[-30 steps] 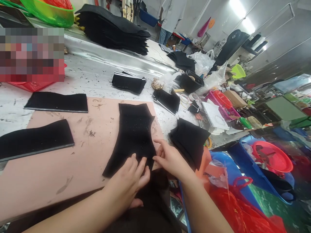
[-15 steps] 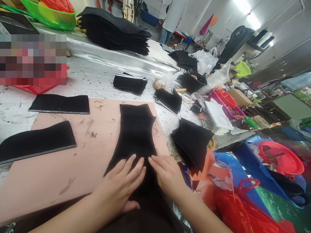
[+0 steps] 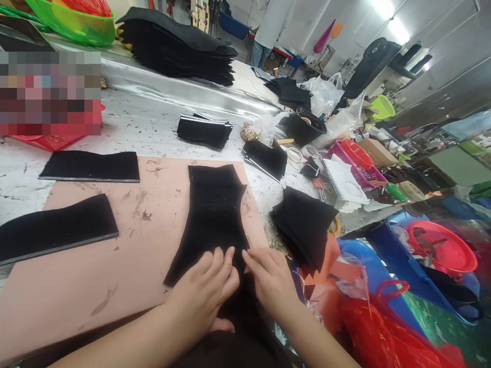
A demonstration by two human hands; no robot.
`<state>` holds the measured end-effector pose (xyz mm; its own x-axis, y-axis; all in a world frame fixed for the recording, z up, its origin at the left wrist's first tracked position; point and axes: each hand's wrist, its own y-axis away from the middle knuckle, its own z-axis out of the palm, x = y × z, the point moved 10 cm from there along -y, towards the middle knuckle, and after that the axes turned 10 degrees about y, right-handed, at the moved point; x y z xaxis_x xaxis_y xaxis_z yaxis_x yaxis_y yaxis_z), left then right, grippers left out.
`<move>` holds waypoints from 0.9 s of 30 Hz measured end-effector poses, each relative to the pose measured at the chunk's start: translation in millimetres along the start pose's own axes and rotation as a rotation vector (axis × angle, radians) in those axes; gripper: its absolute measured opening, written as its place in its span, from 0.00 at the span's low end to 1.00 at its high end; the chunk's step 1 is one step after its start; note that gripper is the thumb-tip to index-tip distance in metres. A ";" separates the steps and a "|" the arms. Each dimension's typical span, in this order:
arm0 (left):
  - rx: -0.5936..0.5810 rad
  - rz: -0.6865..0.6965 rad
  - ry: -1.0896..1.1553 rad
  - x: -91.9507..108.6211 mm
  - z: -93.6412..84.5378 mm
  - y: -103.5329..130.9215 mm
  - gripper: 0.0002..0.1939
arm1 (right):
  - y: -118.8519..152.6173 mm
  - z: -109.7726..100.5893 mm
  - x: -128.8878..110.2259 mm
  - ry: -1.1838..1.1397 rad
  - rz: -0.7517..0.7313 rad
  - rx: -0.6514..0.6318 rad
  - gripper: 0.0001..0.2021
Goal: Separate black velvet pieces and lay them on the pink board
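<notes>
A dark, wide-flared black fabric piece (image 3: 215, 209) lies flat on the pinkish board (image 3: 138, 255) in front of me. My left hand (image 3: 209, 286) rests on its near part, fingers slightly bent and thumb apart. At the piece's near right corner, my right hand (image 3: 270, 276) has its fingertips pressed together on the edge. Part of the near edge is hidden under my hands. To the left lie two black strips with pale edges, the upper strip (image 3: 92, 166) and the lower strip (image 3: 57, 225).
A fanned stack of black pieces (image 3: 303, 225) sits at the table's right edge. Smaller bundles (image 3: 205, 132) lie farther back, before a thick black pile (image 3: 176, 46). A red basket (image 3: 53, 138) stands left; blue bins (image 3: 391, 245) stand right. A person (image 3: 268, 36) is in the background.
My left hand has shifted slightly right, its fingers more bent. My right hand has moved a little right to the fabric's corner, fingertips now pinched together. The fabric piece stays in place.
</notes>
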<state>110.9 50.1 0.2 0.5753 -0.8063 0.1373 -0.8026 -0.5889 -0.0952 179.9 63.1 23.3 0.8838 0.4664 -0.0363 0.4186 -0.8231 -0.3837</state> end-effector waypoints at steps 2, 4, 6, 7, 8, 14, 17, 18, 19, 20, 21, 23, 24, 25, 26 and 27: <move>0.022 0.024 0.006 2.6 1.5 -2.6 0.39 | -0.3 1.0 -5.1 0.020 -0.011 -0.024 0.19; 0.027 0.028 0.017 2.6 3.9 -4.7 0.39 | -1.6 2.5 -8.2 0.039 -0.010 -0.060 0.19; 0.013 0.025 0.025 2.2 5.6 -5.0 0.39 | -3.3 2.7 -10.2 0.062 -0.014 -0.087 0.19; 0.004 0.016 0.030 1.3 5.3 -3.8 0.39 | -3.9 2.4 -11.0 0.075 -0.019 -0.097 0.19; 0.000 -0.003 0.039 -0.8 3.6 -1.5 0.39 | -4.3 1.8 -11.4 0.083 -0.025 -0.105 0.19; 0.079 -0.222 0.224 -46.6 -26.5 26.0 0.24 | -1.9 -3.3 -3.4 0.082 0.017 -0.085 0.19; 0.198 -0.554 0.566 -112.2 -35.4 32.1 0.19 | -3.2 -5.7 -4.6 0.072 0.022 -0.034 0.17; 0.280 -0.707 0.740 -137.0 -34.3 34.6 0.21 | -4.1 -6.8 -6.4 0.070 0.014 -0.015 0.17; 0.354 -0.876 0.980 -158.3 -25.6 37.1 0.23 | -4.9 -8.6 -7.4 0.067 0.010 0.009 0.17; 0.392 -0.950 1.064 -171.6 -22.3 32.6 0.24 | -5.2 -11.0 -7.4 0.062 0.009 0.037 0.17; 0.419 -0.993 1.102 -181.9 -20.8 25.9 0.24 | -4.9 -12.9 -6.5 0.058 0.004 0.062 0.17; 0.455 -1.038 1.161 -194.8 -17.1 11.4 0.26 | -2.2 -13.0 -5.5 0.060 -0.056 0.093 0.17; 0.475 -1.036 1.183 -197.9 -16.6 4.6 0.27 | 0.6 -10.0 -7.4 0.074 -0.130 0.094 0.17; 0.494 -1.015 1.197 -198.6 -17.5 -1.7 0.29 | 5.1 -5.1 -11.4 0.092 -0.235 0.089 0.17; 0.517 -0.978 1.207 -196.9 -20.1 -7.2 0.31 | 10.9 0.6 -13.9 0.109 -0.328 0.084 0.17; 0.547 -0.932 1.208 -193.5 -25.1 -10.4 0.31 | 16.5 6.7 -12.6 0.125 -0.380 0.078 0.17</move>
<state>4.0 213.7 -0.6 0.1395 0.1792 0.9739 0.0371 -0.9837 0.1758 174.3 45.8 11.2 0.6901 0.6855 0.2320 0.7073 -0.5709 -0.4170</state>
